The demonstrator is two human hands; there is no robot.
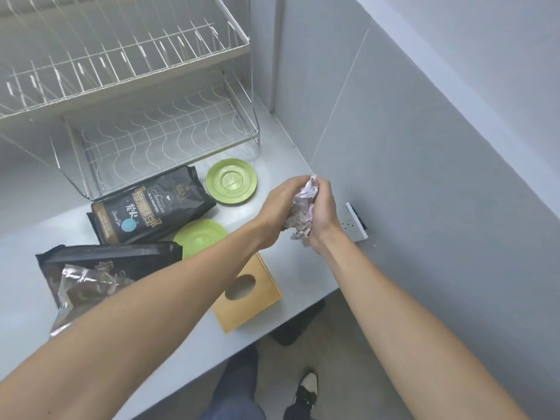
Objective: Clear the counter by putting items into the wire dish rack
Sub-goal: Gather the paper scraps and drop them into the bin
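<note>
My left hand (280,197) and my right hand (322,212) together clutch a crumpled pale cloth (303,212) above the counter's right end. The two-tier wire dish rack (169,128) stands at the back left, both tiers bare. In front of it lie a black coffee bag (151,210), a second dark bag (103,262) with a clear torn packet (81,292) on it, one green saucer (231,181) and another green saucer (198,241) partly under my left forearm. A wooden tissue box (248,295) sits at the counter's front edge.
The grey counter (281,153) ends at a grey wall (424,177) on the right, which carries a white socket (356,221) close to my right hand. Below the counter edge are the floor and my shoe (307,389).
</note>
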